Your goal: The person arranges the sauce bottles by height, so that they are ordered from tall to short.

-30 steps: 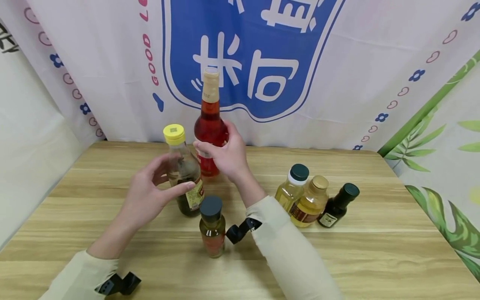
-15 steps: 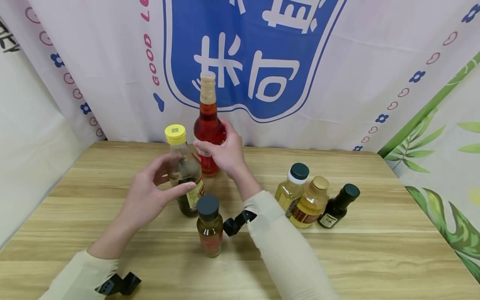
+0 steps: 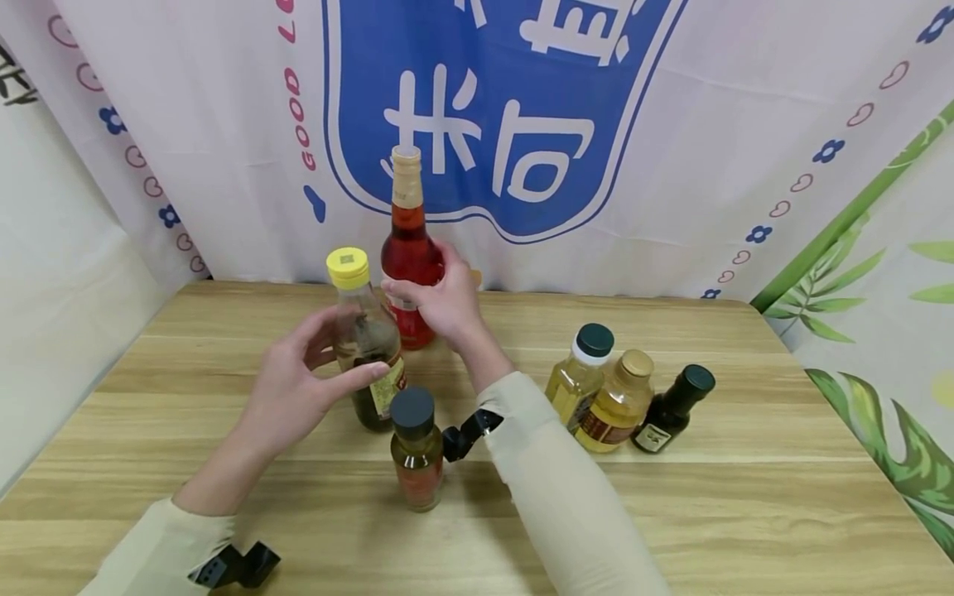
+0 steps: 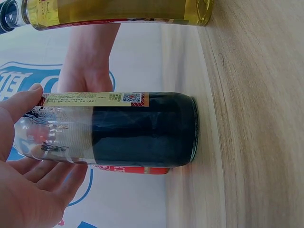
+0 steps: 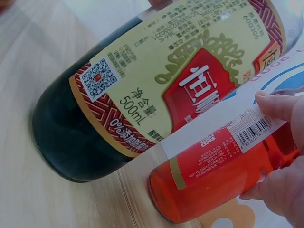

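My left hand (image 3: 298, 377) curls around the dark vinegar bottle (image 3: 368, 339), which has a yellow cap (image 3: 347, 266) and stands upright. Its thumb (image 4: 21, 107) lies at the label and the other fingers pass along the opposite side. Just behind and to the right, my right hand (image 3: 447, 298) grips the red bottle (image 3: 410, 257) around its body, thumb across the front. The red bottle's beige-wrapped neck (image 3: 407, 178) points up with a slight leftward lean. In the right wrist view, the red label (image 5: 204, 161) with a barcode shows beside the vinegar bottle.
A dark-capped bottle (image 3: 417, 463) stands in front, right beside the right wrist's camera mount (image 3: 469, 434). To the right are a green-capped oil bottle (image 3: 574, 385), a gold-capped bottle (image 3: 617, 406) and a small dark bottle (image 3: 668, 414). A printed curtain (image 3: 671, 165) hangs behind the table.
My right hand has moved slightly left with the red bottle, towards the vinegar bottle. The dark-capped front bottle has shifted a little left. My left hand has stayed in place.
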Available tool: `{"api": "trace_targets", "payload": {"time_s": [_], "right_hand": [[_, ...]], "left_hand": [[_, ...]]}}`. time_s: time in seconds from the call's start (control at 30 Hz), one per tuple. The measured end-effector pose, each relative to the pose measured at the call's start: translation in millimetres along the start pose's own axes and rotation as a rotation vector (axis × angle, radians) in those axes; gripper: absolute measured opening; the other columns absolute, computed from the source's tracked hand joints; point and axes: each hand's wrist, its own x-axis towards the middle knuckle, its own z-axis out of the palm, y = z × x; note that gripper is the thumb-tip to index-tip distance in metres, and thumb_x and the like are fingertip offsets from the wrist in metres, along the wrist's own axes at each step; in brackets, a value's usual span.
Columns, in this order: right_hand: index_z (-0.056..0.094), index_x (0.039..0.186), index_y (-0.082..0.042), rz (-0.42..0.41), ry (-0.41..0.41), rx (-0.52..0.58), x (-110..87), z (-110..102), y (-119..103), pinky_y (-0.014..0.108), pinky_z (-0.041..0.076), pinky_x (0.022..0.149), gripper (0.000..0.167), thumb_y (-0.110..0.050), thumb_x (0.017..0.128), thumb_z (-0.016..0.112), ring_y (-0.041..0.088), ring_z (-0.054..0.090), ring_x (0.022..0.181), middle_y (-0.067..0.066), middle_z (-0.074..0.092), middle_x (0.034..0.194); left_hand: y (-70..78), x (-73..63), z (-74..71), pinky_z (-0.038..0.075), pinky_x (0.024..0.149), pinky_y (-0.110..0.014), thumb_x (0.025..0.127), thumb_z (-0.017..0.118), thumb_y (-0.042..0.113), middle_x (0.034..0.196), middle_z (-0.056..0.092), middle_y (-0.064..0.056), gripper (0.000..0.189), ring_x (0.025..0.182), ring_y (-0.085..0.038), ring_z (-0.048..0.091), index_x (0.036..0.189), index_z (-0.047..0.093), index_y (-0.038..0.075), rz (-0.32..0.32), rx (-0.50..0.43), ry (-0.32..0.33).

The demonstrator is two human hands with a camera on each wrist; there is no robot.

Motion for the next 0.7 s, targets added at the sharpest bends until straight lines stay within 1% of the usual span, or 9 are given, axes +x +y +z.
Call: {"api": "trace_targets", "payload": {"time_s": [0.23,0.4,0.7], "right_hand": [[0.047,0.155,-0.025,0.003,-0.027,-0.033,3.2,2.7,-1.9,0.051,0.053,0.115,0.075,-0.030,0.091,0.086,0.022,0.062,0.133,0.001,0.064,0.143],[0.047,0.156,-0.025,0.033,-0.049,-0.059,4.8,2.0,-5.3,0.052,0.052,0.115,0.076,-0.032,0.090,0.087,0.023,0.061,0.134,0.001,0.064,0.144],[0.047,0.155,-0.025,0.077,-0.074,-0.095,5.4,-1.2,-12.6,0.054,0.051,0.117,0.076,-0.030,0.090,0.087,0.024,0.059,0.137,0.002,0.063,0.146]], "left_hand": [[-0.5,0.5,-0.2,0.050,0.095,-0.003,0.090,0.088,0.025,0.132,0.069,-0.012,0.069,0.119,-0.024,0.065,0.148,0.056,0.006,0.005,-0.002,0.007],[-0.4,0.6,-0.1,0.049,0.095,-0.003,0.090,0.087,0.025,0.134,0.068,-0.013,0.069,0.121,-0.025,0.065,0.148,0.055,0.006,0.003,-0.005,0.003],[-0.2,0.9,-1.1,0.049,0.095,-0.003,0.091,0.087,0.027,0.135,0.068,-0.013,0.069,0.123,-0.027,0.065,0.149,0.054,0.008,-0.006,-0.001,-0.010]]}}
